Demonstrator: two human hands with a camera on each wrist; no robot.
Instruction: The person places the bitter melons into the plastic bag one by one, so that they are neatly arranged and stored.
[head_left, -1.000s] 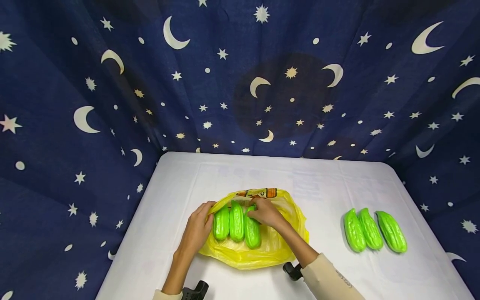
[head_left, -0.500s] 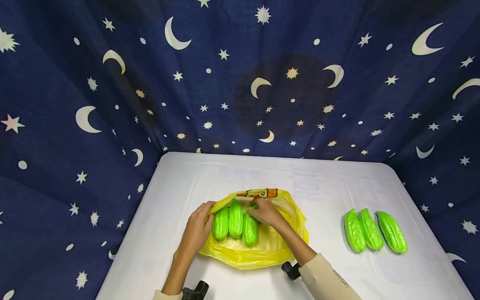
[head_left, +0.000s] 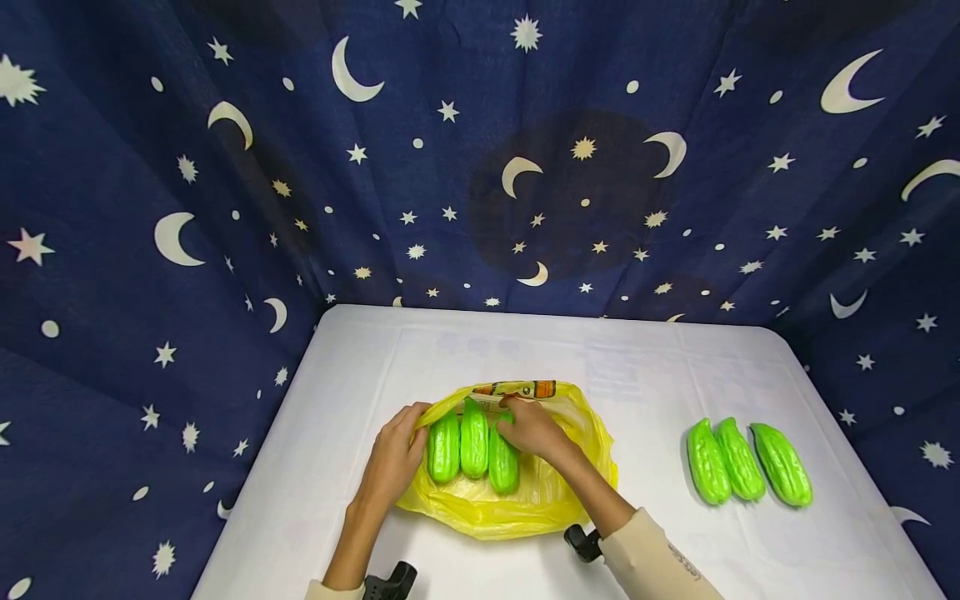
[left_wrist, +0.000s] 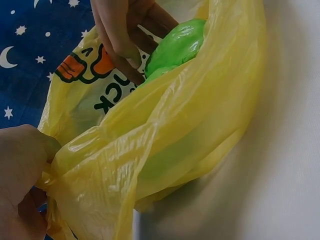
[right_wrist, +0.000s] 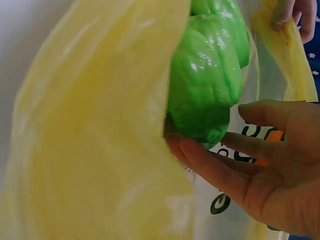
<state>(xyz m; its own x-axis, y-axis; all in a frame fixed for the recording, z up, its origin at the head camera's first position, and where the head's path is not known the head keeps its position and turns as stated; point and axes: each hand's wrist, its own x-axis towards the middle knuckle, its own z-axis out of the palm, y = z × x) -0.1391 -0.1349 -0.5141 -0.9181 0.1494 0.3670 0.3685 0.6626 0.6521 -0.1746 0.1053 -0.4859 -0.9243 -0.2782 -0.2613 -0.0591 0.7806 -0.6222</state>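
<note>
A yellow plastic bag (head_left: 551,500) lies on the table with its mouth spread, printed figures and dark letters showing inside its far wall. Three glossy green ridged gourds lie side by side in it: a left gourd (head_left: 443,454), a middle gourd (head_left: 474,446) and a right gourd (head_left: 503,468). My left hand (head_left: 395,454) pinches the bag's left rim. Reaching inside, my right hand (head_left: 534,428) is at the far end of the right gourd. In the right wrist view its fingers (right_wrist: 220,172) extend under a gourd's end (right_wrist: 205,85), and the thumb stands slightly apart from it.
Three more green gourds (head_left: 742,462) lie together on the right part of the white-covered table (head_left: 645,367). A dark blue curtain (head_left: 450,167) with moons and stars hangs behind and at both sides.
Within the bag the right gourd has shifted slightly up toward the far wall, beside my right hand. My left hand stays on the rim.
</note>
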